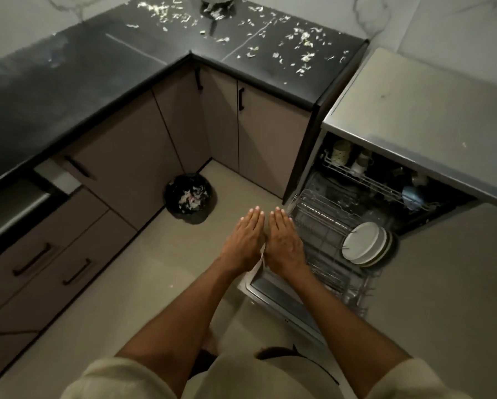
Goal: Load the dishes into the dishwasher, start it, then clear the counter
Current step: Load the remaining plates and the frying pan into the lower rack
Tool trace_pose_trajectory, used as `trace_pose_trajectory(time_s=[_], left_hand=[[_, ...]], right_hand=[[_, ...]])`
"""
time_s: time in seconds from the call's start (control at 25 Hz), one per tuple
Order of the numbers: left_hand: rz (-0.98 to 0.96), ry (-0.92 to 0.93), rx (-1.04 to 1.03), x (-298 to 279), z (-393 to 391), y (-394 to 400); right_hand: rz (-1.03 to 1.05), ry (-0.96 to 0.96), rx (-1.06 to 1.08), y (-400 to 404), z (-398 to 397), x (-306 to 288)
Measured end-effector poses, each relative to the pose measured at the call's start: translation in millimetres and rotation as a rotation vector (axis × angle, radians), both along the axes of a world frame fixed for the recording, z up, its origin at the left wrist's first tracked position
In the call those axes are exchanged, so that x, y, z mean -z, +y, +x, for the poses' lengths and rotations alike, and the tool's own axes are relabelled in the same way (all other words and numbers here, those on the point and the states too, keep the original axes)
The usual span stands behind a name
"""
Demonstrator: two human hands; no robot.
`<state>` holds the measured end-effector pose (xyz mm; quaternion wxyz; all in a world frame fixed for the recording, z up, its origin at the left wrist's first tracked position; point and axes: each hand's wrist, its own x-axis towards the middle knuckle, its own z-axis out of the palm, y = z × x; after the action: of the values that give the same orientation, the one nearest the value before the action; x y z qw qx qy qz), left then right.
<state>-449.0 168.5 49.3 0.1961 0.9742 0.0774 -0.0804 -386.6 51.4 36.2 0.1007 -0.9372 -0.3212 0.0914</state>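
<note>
The dishwasher stands at the right with its door folded down and both racks showing. White plates stand stacked on edge in the pulled-out lower rack. Cups and a blue bowl sit in the upper rack. My left hand and my right hand are stretched out side by side above the floor, just left of the lower rack, palms down, fingers straight, holding nothing. Pale food scraps litter the black counter.
A black bin with scraps inside stands on the floor in the cabinet corner. Grey-brown cabinets with dark handles run along the left and back. A dark object sits at the counter's far edge. Tiled floor lies under my arms.
</note>
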Motion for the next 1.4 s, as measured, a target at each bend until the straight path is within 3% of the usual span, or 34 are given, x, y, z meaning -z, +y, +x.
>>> trace_pose_trajectory(time_s=[0.32,0.52,0.84,1.4], left_hand=[[0.044,-0.078,0.125,-22,26,112],[0.059,-0.096,0.152,-21,85,178],[0.056,-0.086,0.149,-35,260,295],[0.044,-0.159,-0.026,-53,528,471]], right_hand=[[0.092,-0.109,0.158,99,19,-30],[0.106,-0.131,0.191,155,79,-31],[0.197,-0.112,0.222,268,254,-37],[0.204,-0.146,0.041,456,512,-71]])
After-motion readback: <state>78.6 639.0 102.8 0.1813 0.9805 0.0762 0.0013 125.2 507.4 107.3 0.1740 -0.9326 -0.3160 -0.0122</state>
